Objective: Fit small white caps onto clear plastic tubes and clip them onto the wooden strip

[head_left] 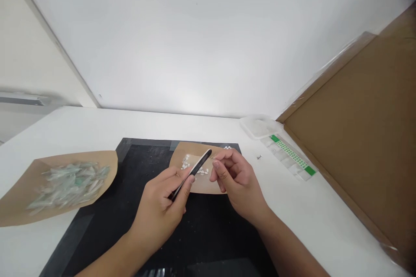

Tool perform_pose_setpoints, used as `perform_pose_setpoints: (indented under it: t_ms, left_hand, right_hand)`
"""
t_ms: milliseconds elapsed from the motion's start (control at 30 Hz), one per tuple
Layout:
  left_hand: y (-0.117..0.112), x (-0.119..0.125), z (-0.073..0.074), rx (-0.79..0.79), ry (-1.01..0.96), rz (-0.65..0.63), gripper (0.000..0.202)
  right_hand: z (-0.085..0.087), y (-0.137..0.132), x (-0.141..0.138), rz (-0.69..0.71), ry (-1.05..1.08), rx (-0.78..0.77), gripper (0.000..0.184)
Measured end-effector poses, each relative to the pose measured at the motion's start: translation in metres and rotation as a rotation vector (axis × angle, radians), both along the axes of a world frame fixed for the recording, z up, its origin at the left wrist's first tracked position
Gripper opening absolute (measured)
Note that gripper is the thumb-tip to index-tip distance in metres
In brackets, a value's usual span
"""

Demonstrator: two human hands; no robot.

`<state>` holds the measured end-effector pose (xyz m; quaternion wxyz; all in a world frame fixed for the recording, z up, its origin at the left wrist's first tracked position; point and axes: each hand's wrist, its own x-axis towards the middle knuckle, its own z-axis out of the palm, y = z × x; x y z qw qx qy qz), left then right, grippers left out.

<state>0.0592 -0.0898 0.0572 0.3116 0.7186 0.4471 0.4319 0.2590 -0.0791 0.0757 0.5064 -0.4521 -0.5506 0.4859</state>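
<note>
My left hand (165, 201) is closed round a flat black file stick (195, 171) that points up and to the right. My right hand (235, 177) has its fingers curled in a pinch just right of the stick's tip; what it pinches is too small to make out. Both hands hover over a black mat (136, 229). Under the stick lies a brown paper sheet (182, 153) with several small white pieces (186, 164) on it.
A larger brown paper sheet (19, 207) at the left holds a heap of clear, greenish plastic strips (68, 184). At the right are a clear plastic tray (260, 126), a strip with a green band (290, 156), a small metal part (259, 157) and a cardboard panel (364, 138).
</note>
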Motion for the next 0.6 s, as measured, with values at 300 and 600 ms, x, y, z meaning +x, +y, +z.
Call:
perform_pose_setpoints:
  t_ms: [300, 600]
  left_hand:
    - [0.0009, 0.0009, 0.0010, -0.021, -0.001, 0.024, 0.026]
    - [0.0006, 0.0002, 0.0017, 0.061, -0.001, 0.039, 0.023]
  right_hand:
    - [-0.0020, 0.0032, 0.0053, 0.074, 0.219, -0.140, 0.028]
    - [0.0011, -0.0031, 0.0039, 0.027, -0.025, 0.141, 0.015]
